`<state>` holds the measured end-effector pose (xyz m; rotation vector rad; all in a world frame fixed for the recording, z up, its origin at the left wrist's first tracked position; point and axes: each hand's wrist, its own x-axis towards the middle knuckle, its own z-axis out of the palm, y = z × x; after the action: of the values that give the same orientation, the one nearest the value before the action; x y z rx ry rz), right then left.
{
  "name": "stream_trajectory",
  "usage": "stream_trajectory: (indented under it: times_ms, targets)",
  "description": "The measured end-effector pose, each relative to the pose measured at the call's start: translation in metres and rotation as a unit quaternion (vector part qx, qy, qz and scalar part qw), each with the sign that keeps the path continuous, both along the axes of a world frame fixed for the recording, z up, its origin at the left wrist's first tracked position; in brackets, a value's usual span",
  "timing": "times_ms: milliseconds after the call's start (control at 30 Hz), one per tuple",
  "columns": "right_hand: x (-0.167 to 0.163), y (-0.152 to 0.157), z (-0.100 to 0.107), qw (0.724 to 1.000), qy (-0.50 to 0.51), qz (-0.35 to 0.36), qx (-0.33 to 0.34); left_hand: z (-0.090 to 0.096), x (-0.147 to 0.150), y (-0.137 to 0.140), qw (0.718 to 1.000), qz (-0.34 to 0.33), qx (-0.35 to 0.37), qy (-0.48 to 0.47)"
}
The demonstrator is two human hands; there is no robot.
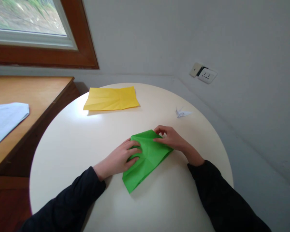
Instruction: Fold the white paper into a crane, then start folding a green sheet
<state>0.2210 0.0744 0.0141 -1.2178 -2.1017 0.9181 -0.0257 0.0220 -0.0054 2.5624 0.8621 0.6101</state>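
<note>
A green sheet of paper (147, 153), folded over and creased, lies at an angle on the round table. My left hand (125, 156) rests on its left side, fingers spread and slightly bent, pressing on the surface. At the upper right edge, my right hand (169, 137) pinches the paper, with the thumb on top and the index finger at the far edge. The far fingertips of the right hand are partly hidden. Loose layers of the paper show along its lower right edge.
On the white round table (70, 148), a folded yellow paper (111, 99) lies at the back. A small white origami crane (183, 112) sits back right. To the left stands a wooden desk (38, 87) with a pale cloth-like item (7, 119). The wall has a socket (207, 75).
</note>
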Motion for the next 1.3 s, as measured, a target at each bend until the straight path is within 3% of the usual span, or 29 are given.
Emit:
stream_trajectory:
  times_ms: [367, 533, 967, 1300]
  targets:
    - [-0.006, -0.012, -0.007, 0.99, -0.041, 0.116, 0.072, -0.005, -0.001, 0.0, 0.997, 0.065, 0.037, -0.008]
    - [-0.006, -0.013, -0.002, 0.985, -0.072, 0.132, 0.089, -0.007, -0.003, 0.001, 0.998, 0.04, 0.032, 0.025]
    - [-0.008, -0.017, 0.004, 0.972, -0.136, 0.149, 0.119, 0.0, -0.002, -0.001, 0.997, 0.064, -0.027, 0.041]
    - [-0.009, -0.022, 0.009, 0.969, -0.158, 0.15, 0.119, -0.005, -0.004, -0.001, 0.991, 0.058, 0.024, 0.118]
